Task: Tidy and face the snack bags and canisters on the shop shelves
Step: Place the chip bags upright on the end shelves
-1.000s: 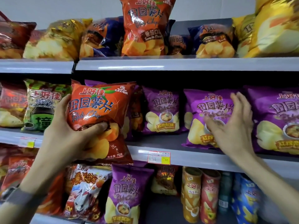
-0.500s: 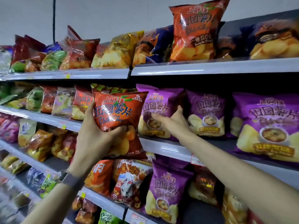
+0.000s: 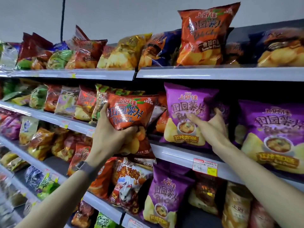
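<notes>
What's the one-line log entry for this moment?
left hand: grips orange chip bag, in front of middle shelf | right hand: grips purple chip bag on middle shelf | phase: facing bags

A plain pale grey wall (image 3: 115,14) stood behind the racking, with a thin black cable (image 3: 62,18) running straight up it at the far left. Grey metal shelves ran in tiers from near right to far left. Light gleamed along the top shelf (image 3: 213,74) edge. A white-and-yellow price label (image 3: 205,167) hung on the middle shelf (image 3: 172,153) rail.

Head view, close, facing shelves (image 3: 213,74)
</notes>
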`<action>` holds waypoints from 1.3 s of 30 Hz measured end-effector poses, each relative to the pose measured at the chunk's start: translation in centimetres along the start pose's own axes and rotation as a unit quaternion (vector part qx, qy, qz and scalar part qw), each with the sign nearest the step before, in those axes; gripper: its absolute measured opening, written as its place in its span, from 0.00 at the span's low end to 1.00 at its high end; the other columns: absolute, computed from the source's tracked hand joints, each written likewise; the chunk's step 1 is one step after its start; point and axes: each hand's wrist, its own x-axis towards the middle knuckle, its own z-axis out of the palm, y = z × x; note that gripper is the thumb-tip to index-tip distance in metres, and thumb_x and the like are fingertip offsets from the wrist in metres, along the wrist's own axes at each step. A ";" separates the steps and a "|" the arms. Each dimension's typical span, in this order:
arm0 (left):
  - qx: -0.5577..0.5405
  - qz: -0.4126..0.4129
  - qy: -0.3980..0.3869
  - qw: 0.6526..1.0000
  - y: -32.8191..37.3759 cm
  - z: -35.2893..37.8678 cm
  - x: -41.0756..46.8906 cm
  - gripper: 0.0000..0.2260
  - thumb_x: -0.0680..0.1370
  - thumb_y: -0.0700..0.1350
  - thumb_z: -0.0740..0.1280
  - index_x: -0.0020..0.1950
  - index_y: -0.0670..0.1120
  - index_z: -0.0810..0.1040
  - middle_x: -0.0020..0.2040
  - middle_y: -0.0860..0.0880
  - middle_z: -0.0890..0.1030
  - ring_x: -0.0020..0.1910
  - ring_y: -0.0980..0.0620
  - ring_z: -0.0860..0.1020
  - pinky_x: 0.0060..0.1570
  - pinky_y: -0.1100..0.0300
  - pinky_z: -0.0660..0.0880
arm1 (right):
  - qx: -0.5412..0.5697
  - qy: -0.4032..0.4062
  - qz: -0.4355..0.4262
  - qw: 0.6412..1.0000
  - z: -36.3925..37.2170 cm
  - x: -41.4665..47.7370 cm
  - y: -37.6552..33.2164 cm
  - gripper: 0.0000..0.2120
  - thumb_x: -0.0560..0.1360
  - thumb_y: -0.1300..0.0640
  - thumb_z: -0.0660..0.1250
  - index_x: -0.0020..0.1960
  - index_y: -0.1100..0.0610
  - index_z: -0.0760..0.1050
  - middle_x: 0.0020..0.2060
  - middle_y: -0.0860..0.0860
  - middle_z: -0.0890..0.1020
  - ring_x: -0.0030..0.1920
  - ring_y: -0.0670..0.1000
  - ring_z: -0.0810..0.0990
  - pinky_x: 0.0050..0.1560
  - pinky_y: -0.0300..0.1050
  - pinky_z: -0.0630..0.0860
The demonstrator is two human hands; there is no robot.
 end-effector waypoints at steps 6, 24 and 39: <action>0.011 0.042 -0.059 0.997 2.3 5.6 3.9 0.55 0.62 0.63 0.81 0.82 0.55 0.56 0.69 0.51 0.77 0.64 0.48 0.79 0.65 0.49 0.77 | -0.043 0.046 -0.006 0.998 -5.3 0.3 1.7 0.65 0.53 0.21 0.74 0.81 0.48 0.56 0.68 0.50 0.80 0.68 0.57 0.79 0.70 0.60 0.74; -0.039 0.072 -0.098 0.992 1.3 14.0 5.7 0.54 0.67 0.64 0.81 0.84 0.56 0.52 0.75 0.48 0.69 0.69 0.48 0.74 0.70 0.45 0.75 | -0.207 0.007 -0.030 0.978 -7.3 -0.1 3.4 0.22 0.80 0.37 0.66 0.63 0.53 0.75 0.51 0.49 0.84 0.54 0.56 0.82 0.48 0.45 0.68; -0.076 0.079 -0.139 0.984 -0.6 14.7 5.2 0.51 0.71 0.68 0.75 0.84 0.58 0.48 0.74 0.54 0.62 0.73 0.51 0.68 0.75 0.46 0.69 | -0.258 -0.038 -0.014 0.965 -8.1 0.1 3.2 0.34 0.81 0.36 0.62 0.78 0.57 0.63 0.60 0.53 0.83 0.65 0.59 0.79 0.55 0.50 0.73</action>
